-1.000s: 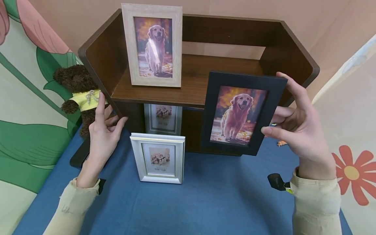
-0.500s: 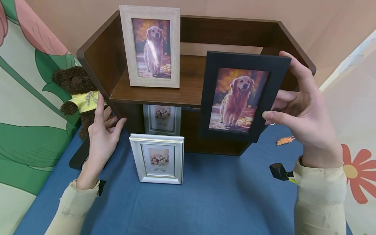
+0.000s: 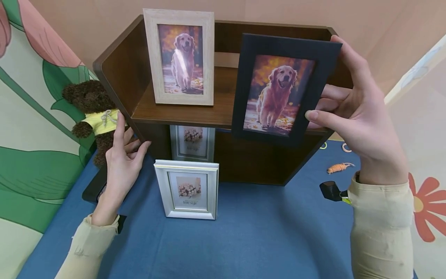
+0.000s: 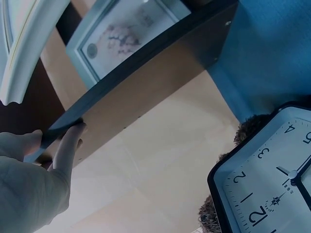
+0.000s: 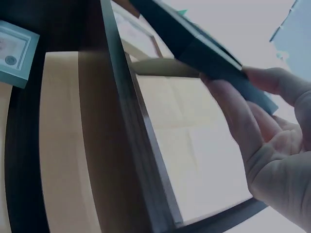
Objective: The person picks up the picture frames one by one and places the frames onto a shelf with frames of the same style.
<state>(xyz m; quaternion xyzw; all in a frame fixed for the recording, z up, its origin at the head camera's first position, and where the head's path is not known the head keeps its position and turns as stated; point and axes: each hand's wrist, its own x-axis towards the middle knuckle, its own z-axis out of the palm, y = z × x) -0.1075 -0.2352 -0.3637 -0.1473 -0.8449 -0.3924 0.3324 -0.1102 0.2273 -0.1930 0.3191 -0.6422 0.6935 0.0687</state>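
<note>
Right hand (image 3: 366, 112) grips black frame (image 3: 278, 93) by its right edge, in front of shelf unit (image 3: 195, 113), right of cream frame (image 3: 179, 58) | left hand (image 3: 122, 166) pinches unit's left side panel (image 3: 122, 68) | white frame (image 3: 188, 190) on blue surface (image 3: 244, 236) (grey frame (image 3: 193, 143) behind it)

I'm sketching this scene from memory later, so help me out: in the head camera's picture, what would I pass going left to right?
Brown teddy bear → left hand → pale dog-photo frame → black dog-photo frame → right hand → coral flower.
</note>
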